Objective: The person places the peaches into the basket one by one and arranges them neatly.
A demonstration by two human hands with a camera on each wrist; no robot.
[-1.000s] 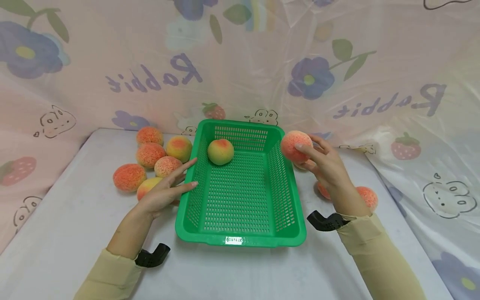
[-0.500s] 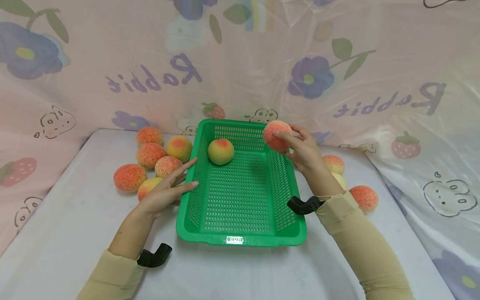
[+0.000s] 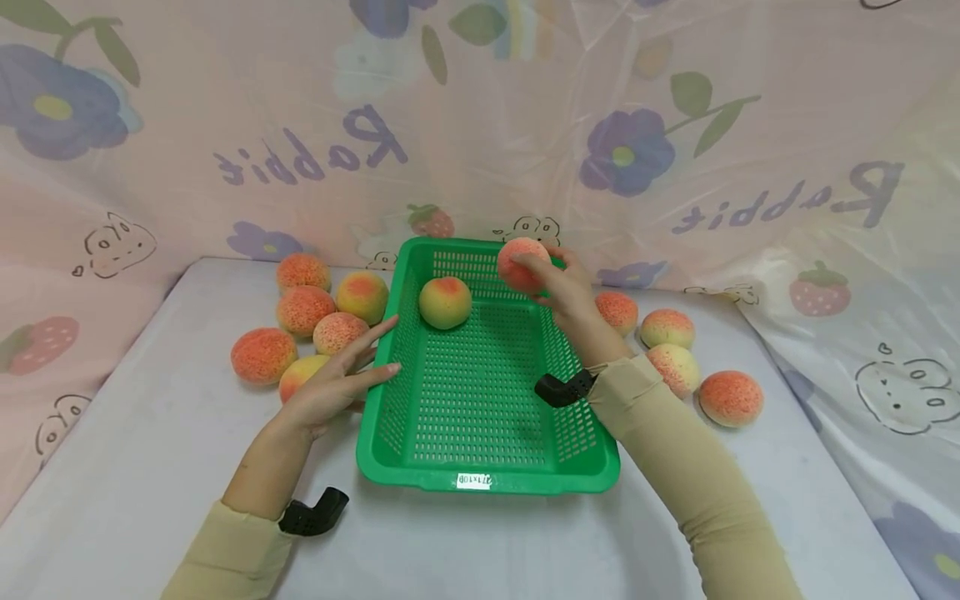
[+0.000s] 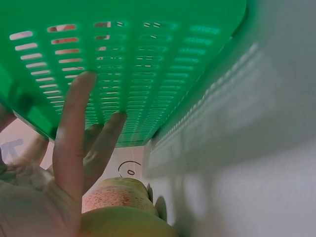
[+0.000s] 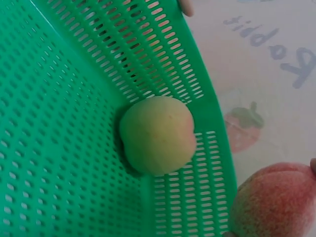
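A green perforated plastic basket (image 3: pixel 480 400) stands mid-table. One yellow peach with a red top (image 3: pixel 446 302) sits in its far left corner. My right hand (image 3: pixel 570 296) pinches a pinkish-red peach (image 3: pixel 522 265) between thumb and fingers over the basket's far end. In the right wrist view the held peach (image 5: pixel 274 205) shows at the lower right, outside the rim. My left hand (image 3: pixel 330 392) has its fingers extended at the basket's left rim. From the left wrist view, straight fingers (image 4: pixel 71 133) rest against the outer side wall (image 4: pixel 163 64).
Several peaches (image 3: pixel 303 310) cluster on the white table left of the basket, beside my left hand. Several more peaches (image 3: pixel 667 329) lie to the right, by the right sleeve (image 3: pixel 675 458). A printed curtain (image 3: pixel 480 125) hangs behind the table.
My right hand has carried the held peach leftward from beyond the basket's right rim to above its far end, uncovering peaches on the right. The left hand has stayed at the rim.
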